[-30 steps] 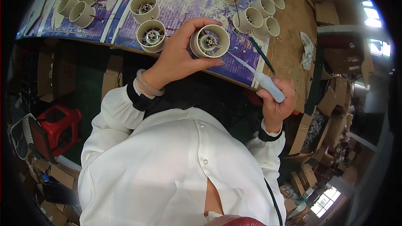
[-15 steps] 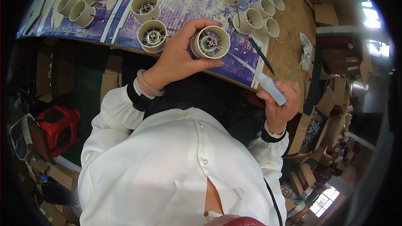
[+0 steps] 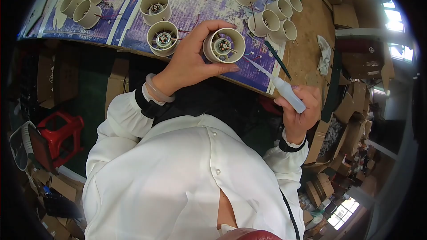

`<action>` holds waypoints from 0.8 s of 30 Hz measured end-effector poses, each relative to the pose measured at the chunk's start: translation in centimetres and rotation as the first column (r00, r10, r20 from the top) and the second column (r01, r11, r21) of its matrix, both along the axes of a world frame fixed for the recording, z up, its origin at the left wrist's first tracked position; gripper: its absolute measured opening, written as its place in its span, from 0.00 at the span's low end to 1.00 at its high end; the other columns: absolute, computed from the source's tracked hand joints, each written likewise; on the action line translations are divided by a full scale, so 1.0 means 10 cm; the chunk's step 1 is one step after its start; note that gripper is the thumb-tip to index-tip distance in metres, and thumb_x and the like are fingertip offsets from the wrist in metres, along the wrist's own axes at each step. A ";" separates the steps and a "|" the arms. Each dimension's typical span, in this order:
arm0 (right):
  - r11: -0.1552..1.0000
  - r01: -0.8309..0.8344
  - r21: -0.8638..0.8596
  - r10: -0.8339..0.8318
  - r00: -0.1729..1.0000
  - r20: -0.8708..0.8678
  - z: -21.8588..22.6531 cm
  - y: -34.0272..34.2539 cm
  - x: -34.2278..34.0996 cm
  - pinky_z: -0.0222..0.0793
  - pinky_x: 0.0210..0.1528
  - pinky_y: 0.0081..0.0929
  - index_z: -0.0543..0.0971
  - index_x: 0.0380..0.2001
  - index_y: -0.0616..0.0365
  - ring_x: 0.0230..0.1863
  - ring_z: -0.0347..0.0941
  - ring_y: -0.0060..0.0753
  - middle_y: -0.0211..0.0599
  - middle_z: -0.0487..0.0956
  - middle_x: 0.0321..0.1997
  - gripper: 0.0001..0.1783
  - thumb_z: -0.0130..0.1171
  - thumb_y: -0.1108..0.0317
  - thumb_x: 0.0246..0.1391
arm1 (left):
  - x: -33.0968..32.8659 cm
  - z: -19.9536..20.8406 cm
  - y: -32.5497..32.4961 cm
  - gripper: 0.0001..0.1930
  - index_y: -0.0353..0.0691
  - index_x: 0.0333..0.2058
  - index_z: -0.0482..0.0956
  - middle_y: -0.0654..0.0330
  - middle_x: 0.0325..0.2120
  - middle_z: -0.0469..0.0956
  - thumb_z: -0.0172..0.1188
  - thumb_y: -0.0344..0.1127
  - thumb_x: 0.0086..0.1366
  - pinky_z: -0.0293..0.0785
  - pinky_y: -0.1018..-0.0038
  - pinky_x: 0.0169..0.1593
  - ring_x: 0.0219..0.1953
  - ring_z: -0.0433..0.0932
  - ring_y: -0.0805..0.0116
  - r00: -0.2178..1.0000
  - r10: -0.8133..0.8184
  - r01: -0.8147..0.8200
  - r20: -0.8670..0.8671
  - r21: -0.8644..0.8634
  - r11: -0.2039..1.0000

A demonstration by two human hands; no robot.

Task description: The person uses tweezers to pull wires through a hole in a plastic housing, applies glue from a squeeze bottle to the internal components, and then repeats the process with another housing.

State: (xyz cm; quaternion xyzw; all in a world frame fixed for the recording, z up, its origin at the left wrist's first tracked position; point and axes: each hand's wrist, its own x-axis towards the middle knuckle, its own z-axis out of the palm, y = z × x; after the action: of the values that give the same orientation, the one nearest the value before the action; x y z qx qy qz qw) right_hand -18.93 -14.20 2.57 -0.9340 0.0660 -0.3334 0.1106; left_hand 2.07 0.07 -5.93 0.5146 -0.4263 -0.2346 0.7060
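Note:
My left hand grips a cream round fan housing by its left side, thumb below and fingers above. Inside its ring a small motor sits on spokes, facing up. In my right hand is a translucent squeeze bottle with a long thin nozzle. The nozzle tip points up and left, a little to the right of the housing and apart from it. Left of my left hand stand two more housings, one nearer and one behind it.
Several cream housings with wires stand at the table's back left and back right. A dark green stick-like tool lies near the right edge, with a white crumpled cloth beyond. A red stool is on the floor at left.
My right hand and the squeeze bottle have shifted very slightly right. My left hand still holds the housing in nearly the same place.

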 end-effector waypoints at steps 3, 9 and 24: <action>1.000 -0.004 -0.009 0.004 1.000 -0.002 0.02 0.00 0.00 0.63 0.29 0.26 0.73 0.40 0.52 0.29 0.70 0.35 0.33 0.76 0.29 0.31 0.76 0.60 0.30 | 0.00 -0.02 0.00 0.35 0.39 0.52 0.67 0.59 0.49 0.72 0.75 0.29 0.45 0.69 0.74 0.55 0.51 0.72 0.70 1.000 0.005 -0.005 0.003 -0.006 1.000; 1.000 -0.006 -0.014 0.006 0.999 -0.035 0.05 0.03 0.01 0.65 0.32 0.26 0.73 0.39 0.54 0.31 0.71 0.35 0.35 0.76 0.31 0.27 0.75 0.61 0.36 | 0.01 -0.03 0.02 0.35 0.39 0.52 0.67 0.59 0.48 0.72 0.75 0.29 0.45 0.69 0.74 0.55 0.51 0.73 0.69 1.000 0.007 -0.008 -0.015 -0.014 1.000; 1.000 -0.002 -0.030 0.000 0.998 -0.060 0.09 0.04 0.00 0.65 0.34 0.26 0.73 0.39 0.54 0.32 0.71 0.35 0.36 0.76 0.32 0.25 0.73 0.61 0.40 | 0.01 -0.02 0.01 0.35 0.39 0.52 0.68 0.60 0.47 0.73 0.75 0.30 0.45 0.70 0.74 0.54 0.50 0.73 0.70 1.000 -0.003 0.002 -0.029 -0.012 1.000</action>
State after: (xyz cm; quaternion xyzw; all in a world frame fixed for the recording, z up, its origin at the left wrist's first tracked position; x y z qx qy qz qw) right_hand -18.93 -13.84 3.44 -0.9451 0.0637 -0.3063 0.0945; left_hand 2.13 0.20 -6.12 0.5064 -0.4180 -0.2405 0.7149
